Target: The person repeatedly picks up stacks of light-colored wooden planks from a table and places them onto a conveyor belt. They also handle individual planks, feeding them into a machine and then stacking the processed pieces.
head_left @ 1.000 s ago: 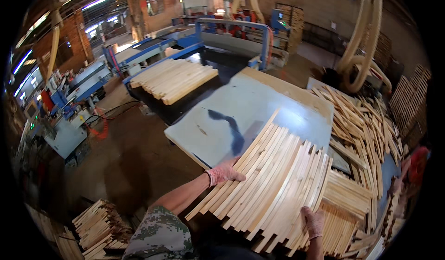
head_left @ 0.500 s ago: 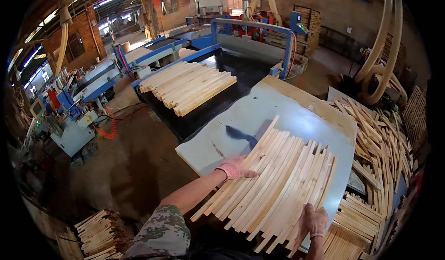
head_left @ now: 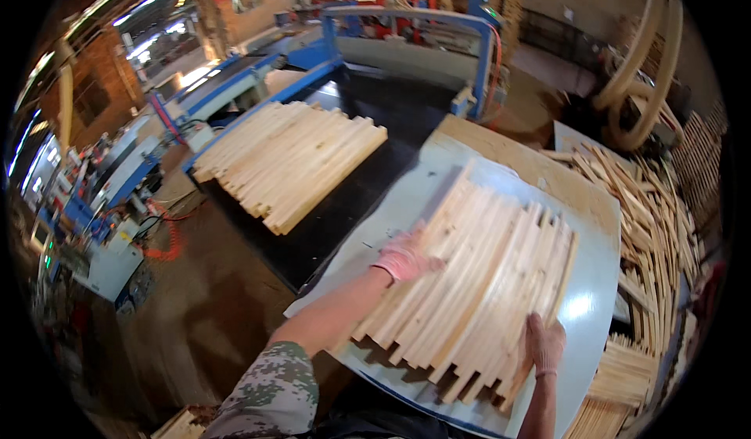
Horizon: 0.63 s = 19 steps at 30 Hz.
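A layer of pale wooden strips (head_left: 477,283) lies side by side over the light grey board (head_left: 583,283), their near ends uneven. My left hand (head_left: 408,257), in a pinkish work glove, clasps the layer's left edge with the thumb over the top. At the near right edge, my right hand (head_left: 545,342), also gloved, presses inward against the outer strip; some of its fingers are hidden. Both hands squeeze the strips between them. A second layer of wooden strips (head_left: 293,157) rests on the black machine bed (head_left: 391,111), beyond my left hand.
A blue machine frame (head_left: 407,15) spans the black bed. Loose wooden sticks (head_left: 634,220) are heaped right of the board, with stacked strips (head_left: 622,372) nearer me. Thick hoses (head_left: 653,71) hang at the far right. Other machinery (head_left: 109,243) stands on the left.
Both hands have carried the strips forward, farther onto the grey board, still gripping the two sides. The view has shifted, so the layer on the black bed appears lower and farther left.
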Tool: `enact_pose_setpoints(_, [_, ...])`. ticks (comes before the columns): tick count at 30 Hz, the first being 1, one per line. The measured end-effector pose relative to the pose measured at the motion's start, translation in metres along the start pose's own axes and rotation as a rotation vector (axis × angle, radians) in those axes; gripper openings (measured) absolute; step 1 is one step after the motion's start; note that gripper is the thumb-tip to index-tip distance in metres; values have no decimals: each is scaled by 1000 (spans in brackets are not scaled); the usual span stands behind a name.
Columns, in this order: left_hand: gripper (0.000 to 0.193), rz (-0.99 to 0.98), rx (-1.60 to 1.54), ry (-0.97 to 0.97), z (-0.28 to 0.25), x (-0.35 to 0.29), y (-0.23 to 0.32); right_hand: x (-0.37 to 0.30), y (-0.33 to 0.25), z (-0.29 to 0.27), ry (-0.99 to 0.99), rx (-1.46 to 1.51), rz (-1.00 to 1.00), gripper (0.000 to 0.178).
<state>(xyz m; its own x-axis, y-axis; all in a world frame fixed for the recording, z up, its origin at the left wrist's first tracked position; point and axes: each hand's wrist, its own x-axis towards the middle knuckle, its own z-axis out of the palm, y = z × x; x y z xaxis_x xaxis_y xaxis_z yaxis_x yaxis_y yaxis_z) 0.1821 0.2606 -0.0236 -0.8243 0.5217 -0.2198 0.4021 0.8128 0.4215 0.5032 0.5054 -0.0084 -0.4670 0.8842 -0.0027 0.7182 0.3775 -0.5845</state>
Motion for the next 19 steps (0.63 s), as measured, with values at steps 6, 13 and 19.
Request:
enact_pose_setpoints(6, [84, -4, 132, 90, -48, 25, -38, 34, -76, 58, -198, -76, 55, 67])
enact_pose_setpoints(13, [87, -70, 332, 132, -93, 56, -154, 30, -207, 136, -424, 57, -44, 71])
enact_pose_setpoints(19, [91, 140, 379, 114, -108, 59, -209, 3, -244, 162, -428, 205, -25, 64])
